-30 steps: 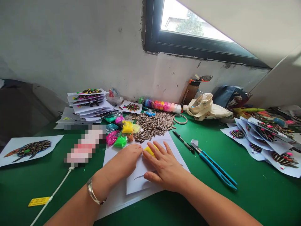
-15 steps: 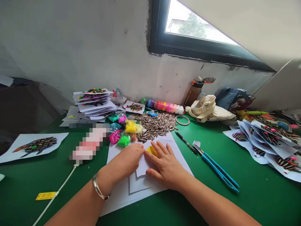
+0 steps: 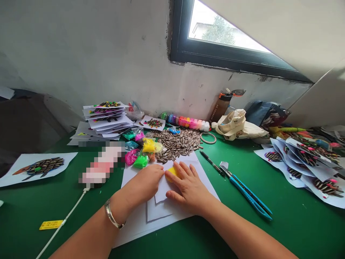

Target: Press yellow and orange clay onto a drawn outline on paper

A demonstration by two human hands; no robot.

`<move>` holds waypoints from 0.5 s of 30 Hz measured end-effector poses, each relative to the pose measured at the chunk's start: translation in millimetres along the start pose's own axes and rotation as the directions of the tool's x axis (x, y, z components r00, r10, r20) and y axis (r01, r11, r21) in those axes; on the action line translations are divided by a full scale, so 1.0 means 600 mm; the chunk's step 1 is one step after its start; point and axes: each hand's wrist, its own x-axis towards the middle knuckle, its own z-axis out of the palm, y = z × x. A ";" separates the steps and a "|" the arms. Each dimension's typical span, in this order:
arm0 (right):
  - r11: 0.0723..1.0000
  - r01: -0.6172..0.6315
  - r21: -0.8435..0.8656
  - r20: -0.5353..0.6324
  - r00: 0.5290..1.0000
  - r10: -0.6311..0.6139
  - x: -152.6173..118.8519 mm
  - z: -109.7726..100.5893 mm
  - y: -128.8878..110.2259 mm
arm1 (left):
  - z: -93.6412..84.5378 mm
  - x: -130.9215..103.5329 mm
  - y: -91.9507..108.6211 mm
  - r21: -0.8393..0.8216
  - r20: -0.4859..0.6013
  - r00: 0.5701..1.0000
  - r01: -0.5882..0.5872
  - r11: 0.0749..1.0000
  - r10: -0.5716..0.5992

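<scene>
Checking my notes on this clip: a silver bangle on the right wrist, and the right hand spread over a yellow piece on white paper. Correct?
Not quite: the head view shows the silver bangle on the left wrist, not the right. The right hand is indeed spread over the yellow piece on the white paper.

I count one heap of seeds (image 3: 176, 144). Nearer me than the heap: my two hands, left hand (image 3: 147, 182) and right hand (image 3: 191, 190), one bracelet (image 3: 110, 215), one yellow piece (image 3: 170, 175). Right of it: one ring (image 3: 208, 142), one pen (image 3: 212, 164), one blue tool (image 3: 246, 192), one brown bottle (image 3: 219, 108). Left of it: one yellow tag (image 3: 50, 225), one tall stack of pictures (image 3: 110, 125).
</scene>
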 end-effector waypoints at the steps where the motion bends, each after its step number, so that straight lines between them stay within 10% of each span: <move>1: 1.000 0.004 0.002 0.003 1.000 -0.004 0.000 0.000 0.000 | 0.002 0.000 -0.001 0.005 -0.003 1.000 -0.002 1.000 0.002; 15: 0.988 -0.151 -0.046 -0.147 0.979 0.142 0.005 0.011 0.020 | 0.002 -0.005 0.001 -0.050 -0.040 0.996 -0.080 0.996 0.078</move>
